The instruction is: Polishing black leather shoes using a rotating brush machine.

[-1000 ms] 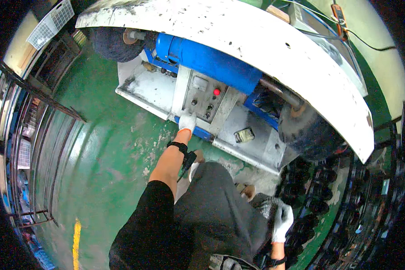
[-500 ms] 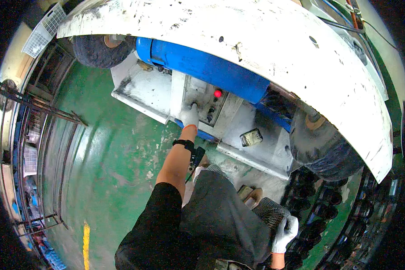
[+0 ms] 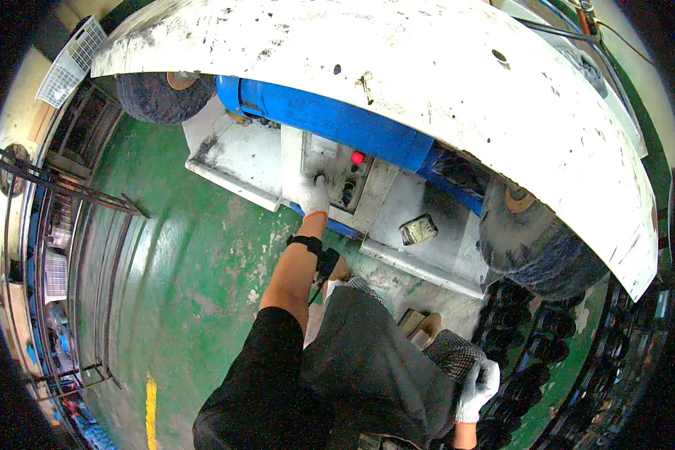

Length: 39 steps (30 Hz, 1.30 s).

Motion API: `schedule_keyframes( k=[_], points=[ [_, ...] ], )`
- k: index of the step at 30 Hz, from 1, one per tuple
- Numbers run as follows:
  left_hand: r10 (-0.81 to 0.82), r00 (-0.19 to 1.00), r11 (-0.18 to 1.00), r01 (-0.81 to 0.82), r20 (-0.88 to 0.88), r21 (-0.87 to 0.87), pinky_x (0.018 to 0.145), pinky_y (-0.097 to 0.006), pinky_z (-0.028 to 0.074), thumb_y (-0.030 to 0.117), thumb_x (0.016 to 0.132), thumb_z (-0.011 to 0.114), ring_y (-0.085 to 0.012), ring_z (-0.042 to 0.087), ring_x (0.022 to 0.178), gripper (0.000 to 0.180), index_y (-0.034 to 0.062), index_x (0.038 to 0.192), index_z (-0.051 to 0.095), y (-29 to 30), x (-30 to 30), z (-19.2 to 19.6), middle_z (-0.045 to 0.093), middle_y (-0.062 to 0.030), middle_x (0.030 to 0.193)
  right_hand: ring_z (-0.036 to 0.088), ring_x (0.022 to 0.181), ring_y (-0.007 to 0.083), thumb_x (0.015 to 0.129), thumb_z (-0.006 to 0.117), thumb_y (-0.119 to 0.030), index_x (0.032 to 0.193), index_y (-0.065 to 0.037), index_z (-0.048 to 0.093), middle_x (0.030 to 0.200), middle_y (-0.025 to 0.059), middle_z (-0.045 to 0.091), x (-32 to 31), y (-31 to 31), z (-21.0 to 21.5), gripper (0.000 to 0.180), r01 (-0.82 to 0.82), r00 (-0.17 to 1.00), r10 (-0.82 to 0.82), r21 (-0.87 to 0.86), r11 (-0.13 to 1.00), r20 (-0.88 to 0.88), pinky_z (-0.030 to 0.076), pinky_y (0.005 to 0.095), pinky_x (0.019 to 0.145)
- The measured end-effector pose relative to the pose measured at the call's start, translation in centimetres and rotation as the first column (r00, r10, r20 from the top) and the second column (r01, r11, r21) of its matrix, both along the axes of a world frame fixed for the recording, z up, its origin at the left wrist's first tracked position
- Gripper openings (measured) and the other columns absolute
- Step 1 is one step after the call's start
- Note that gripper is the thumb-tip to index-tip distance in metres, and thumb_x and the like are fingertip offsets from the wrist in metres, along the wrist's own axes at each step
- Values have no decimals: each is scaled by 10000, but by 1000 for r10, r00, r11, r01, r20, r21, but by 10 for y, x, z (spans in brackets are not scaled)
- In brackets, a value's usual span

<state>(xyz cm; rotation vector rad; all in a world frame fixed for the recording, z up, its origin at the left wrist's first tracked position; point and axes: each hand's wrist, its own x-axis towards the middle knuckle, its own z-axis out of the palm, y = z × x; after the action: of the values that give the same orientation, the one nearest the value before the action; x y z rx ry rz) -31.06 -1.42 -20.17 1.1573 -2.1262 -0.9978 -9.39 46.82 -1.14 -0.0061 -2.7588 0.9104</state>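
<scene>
My left hand [image 3: 313,196], in a white glove with a black band at the wrist, reaches forward to the grey control panel [image 3: 337,172] of a blue and white machine. Its fingers rest on the panel's lower left part, a little below and left of a round red button [image 3: 358,157]. My right hand [image 3: 478,388], also in a white glove, hangs low at my right side beside my leg, fingers loosely curled, with nothing in it. A small grey block [image 3: 418,229] lies on the machine's flat base to the right of the panel.
A big white curved guard [image 3: 427,82] arches over two dark buffing wheels [image 3: 161,96] [image 3: 536,240]. Rows of black round parts [image 3: 547,352] lie at the lower right. Green floor [image 3: 180,285] spreads to the left, with metal racks [image 3: 60,195] at its edge.
The view has drawn closer to the machine. My left hand stays on the control panel and has shifted slightly along it. My right hand has dropped lower at my side.
</scene>
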Motion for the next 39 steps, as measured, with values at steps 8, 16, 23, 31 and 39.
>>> schedule_keyframes(
  k=[8, 16, 23, 31, 39],
  points=[
    [-94, 996, 995, 94, 8, -28, 865, -460, 464, 139, 818, 663, -391, 602, 999, 296, 16, 1073, 575, 2, 5, 14, 636, -226, 1041, 507, 686, 186, 838, 582, 45, 779, 6, 556, 745, 74, 534, -5, -2, 2, 76, -67, 996, 68, 29, 997, -57, 441, 296, 672],
    [-186, 983, 981, 185, -4, -63, 825, -468, 481, 125, 798, 674, -407, 610, 971, 284, 24, 1045, 576, -10, 5, -3, 637, -229, 1025, 520, 690, 263, 788, 604, 29, 761, -12, 547, 753, 109, 538, -3, 0, 1, 75, -44, 999, 44, -3, 999, -7, 446, 348, 690],
    [-228, 971, 956, 237, 69, -172, 791, -482, 493, 123, 792, 667, -423, 606, 930, 262, 35, 1022, 579, -5, 8, 12, 628, -231, 978, 518, 686, 260, 786, 602, 19, 753, -15, 551, 741, 105, 536, -5, -2, -1, 70, -24, 999, 24, -10, 1000, -33, 449, 340, 696],
    [-245, 958, 931, 276, 152, -239, 759, -504, 488, 148, 801, 662, -420, 606, 876, 243, 49, 986, 539, -11, 7, 6, 596, -224, 954, 551, 709, 265, 775, 608, 46, 800, -3, 601, 772, 113, 580, -4, 0, 0, 55, -28, 1000, 28, -5, 1000, 9, 464, 347, 716],
    [-239, 949, 914, 292, 207, -281, 784, -483, 493, 121, 787, 666, -397, 612, 903, 277, 60, 1031, 550, -8, 10, 13, 604, -206, 980, 560, 717, 264, 782, 601, 55, 810, 4, 609, 778, 113, 585, -7, -3, 1, 59, -36, 999, 36, -9, 999, -19, 469, 347, 722]
  ],
)
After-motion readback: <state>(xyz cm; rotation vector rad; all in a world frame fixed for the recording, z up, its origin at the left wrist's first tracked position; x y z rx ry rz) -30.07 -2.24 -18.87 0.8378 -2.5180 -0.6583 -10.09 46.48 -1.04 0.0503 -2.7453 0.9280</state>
